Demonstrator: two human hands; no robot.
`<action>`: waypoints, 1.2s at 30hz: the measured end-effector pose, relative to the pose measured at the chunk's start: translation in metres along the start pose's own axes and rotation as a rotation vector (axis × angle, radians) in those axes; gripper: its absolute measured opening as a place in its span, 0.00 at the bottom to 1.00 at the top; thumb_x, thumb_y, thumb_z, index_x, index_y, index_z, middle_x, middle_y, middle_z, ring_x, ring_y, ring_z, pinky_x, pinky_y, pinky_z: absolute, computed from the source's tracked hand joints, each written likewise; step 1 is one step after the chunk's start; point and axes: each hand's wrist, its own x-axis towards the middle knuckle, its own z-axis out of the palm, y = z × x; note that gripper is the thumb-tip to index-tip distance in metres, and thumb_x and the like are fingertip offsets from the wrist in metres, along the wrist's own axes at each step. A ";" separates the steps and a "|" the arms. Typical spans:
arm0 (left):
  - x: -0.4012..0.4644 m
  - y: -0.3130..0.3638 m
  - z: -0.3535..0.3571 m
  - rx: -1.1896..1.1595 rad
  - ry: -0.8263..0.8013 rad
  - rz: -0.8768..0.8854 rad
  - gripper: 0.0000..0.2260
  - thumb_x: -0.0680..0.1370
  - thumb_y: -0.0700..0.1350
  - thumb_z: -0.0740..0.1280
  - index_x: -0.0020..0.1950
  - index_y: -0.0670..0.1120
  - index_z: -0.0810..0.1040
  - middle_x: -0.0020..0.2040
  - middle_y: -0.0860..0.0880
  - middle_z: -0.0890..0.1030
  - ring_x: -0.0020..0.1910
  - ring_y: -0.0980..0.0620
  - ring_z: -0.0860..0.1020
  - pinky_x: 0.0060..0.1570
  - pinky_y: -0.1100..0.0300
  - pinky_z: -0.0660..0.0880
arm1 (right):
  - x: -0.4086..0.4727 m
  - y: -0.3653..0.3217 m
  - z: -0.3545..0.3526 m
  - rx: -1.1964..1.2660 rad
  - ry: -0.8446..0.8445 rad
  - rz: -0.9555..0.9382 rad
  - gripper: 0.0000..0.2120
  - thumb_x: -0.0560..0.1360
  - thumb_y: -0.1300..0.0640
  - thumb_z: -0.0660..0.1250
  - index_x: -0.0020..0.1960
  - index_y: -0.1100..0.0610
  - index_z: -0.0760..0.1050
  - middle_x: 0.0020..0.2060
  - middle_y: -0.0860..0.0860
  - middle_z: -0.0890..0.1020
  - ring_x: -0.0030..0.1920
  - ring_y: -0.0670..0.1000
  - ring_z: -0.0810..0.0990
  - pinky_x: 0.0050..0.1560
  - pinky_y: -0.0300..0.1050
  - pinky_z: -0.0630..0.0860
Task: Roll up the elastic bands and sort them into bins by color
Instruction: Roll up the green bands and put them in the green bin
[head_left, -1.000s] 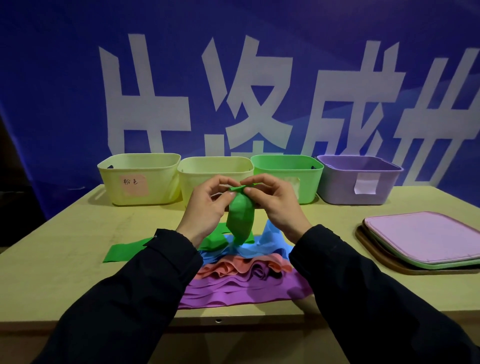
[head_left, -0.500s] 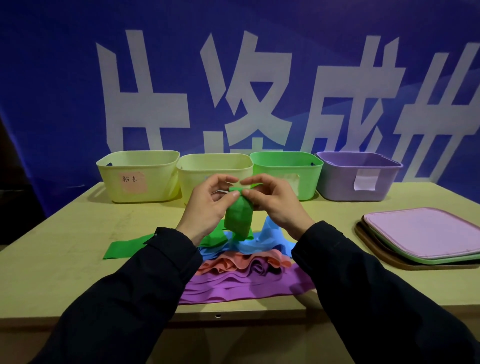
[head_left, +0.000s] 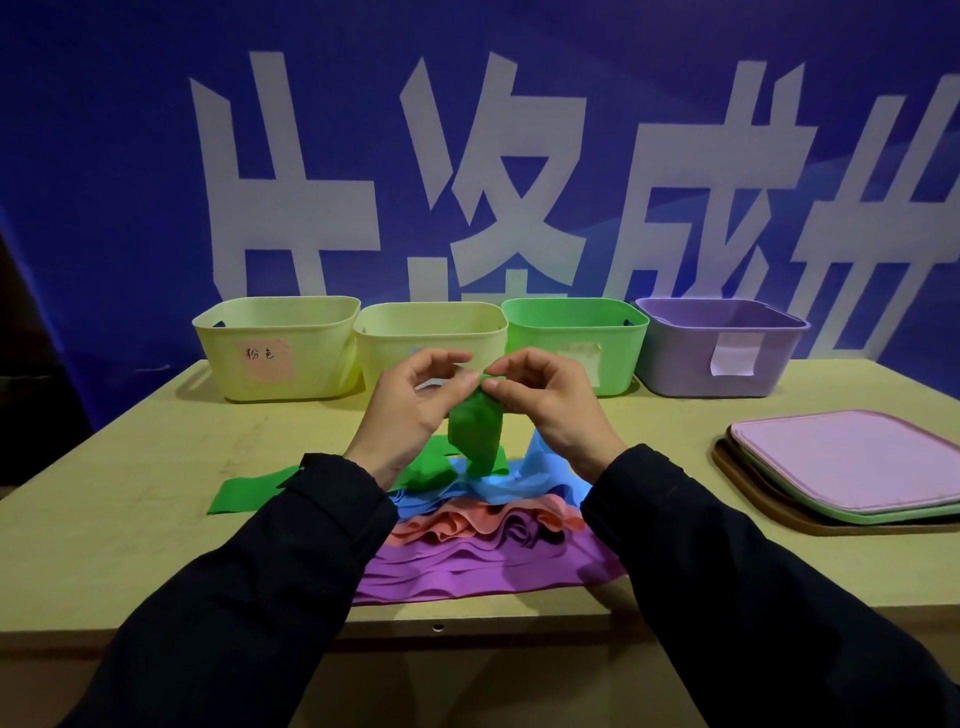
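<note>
**A:** Which step am I looking at?

**B:** The rolling. I have the green band (head_left: 475, 428) lifted above the table (head_left: 104, 530), in front of the bins. My left hand (head_left: 410, 410) and right hand (head_left: 550, 402) both pinch its top end between thumb and fingertips, the other fingers loosely curled. The free length hangs down to the pile, and its tail lies flat out to the left.

**A:** How far along?

**B:** Early, by my reading. Only the top looks gathered, and I can't tell if any bin holds a band yet; the interiors are hidden.

**A:** What does the next move need?

**B:** I'd say turning the pinched end over itself and feeding the slack up evenly, so the roll stays tight. Then it belongs in the green bin (head_left: 574, 343), just behind my right hand.

**A:** Give me the counts.

**B:** 4 bins in a row: 2 yellow, the yellow bin (head_left: 278, 353) with a pink label and a second yellow bin (head_left: 431, 332), then 1 green, then 1 purple bin (head_left: 719, 348). In the pile I see 4 colours: green, the blue band (head_left: 524, 480), the salmon band (head_left: 467, 522) and the purple band (head_left: 483, 569). How many bands of each I cannot tell from the folds. To the right, 3 stacked lids (head_left: 852, 467).
</note>
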 end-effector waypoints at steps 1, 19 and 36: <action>0.000 0.000 0.000 0.027 0.011 -0.002 0.04 0.77 0.41 0.73 0.52 0.47 0.83 0.49 0.44 0.85 0.47 0.49 0.83 0.55 0.42 0.79 | 0.000 0.000 0.000 -0.012 0.004 -0.010 0.05 0.74 0.69 0.73 0.49 0.64 0.80 0.35 0.51 0.82 0.38 0.48 0.81 0.45 0.42 0.80; -0.003 0.000 0.009 0.043 0.072 -0.098 0.13 0.78 0.51 0.73 0.45 0.41 0.82 0.36 0.48 0.79 0.34 0.54 0.77 0.35 0.59 0.74 | -0.008 0.011 0.002 -0.460 0.139 -0.378 0.06 0.75 0.62 0.74 0.51 0.56 0.83 0.43 0.46 0.86 0.44 0.45 0.84 0.49 0.46 0.81; -0.007 0.009 -0.004 0.095 -0.090 0.081 0.06 0.80 0.36 0.69 0.55 0.45 0.79 0.40 0.52 0.79 0.32 0.56 0.78 0.37 0.64 0.76 | -0.004 -0.008 -0.005 -0.051 -0.094 -0.020 0.07 0.73 0.65 0.75 0.44 0.59 0.77 0.37 0.58 0.80 0.39 0.54 0.78 0.41 0.45 0.75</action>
